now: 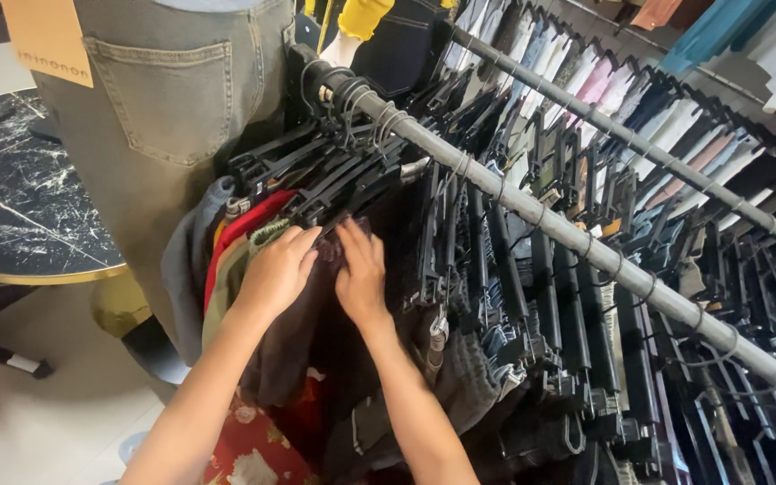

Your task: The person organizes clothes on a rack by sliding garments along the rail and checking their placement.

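Observation:
My left hand (278, 268) and my right hand (361, 269) rest side by side on a dark brown garment (321, 332) that hangs from a black clip hanger (334, 193) on the grey clothes rail (532, 211). Both hands press their fingers on the garment's top edge, just below the hanger. Whether the fingers pinch the cloth is hidden. A red garment (244, 224) and an olive one (226, 278) hang right beside my left hand.
Several black hangers with trousers crowd the rail to the right. A second rail (639, 148) with pale clothes runs behind. A mannequin in grey jeans (172, 117) stands at the left, by a dark marble round table (20, 207). A red patterned cloth (258, 449) hangs low.

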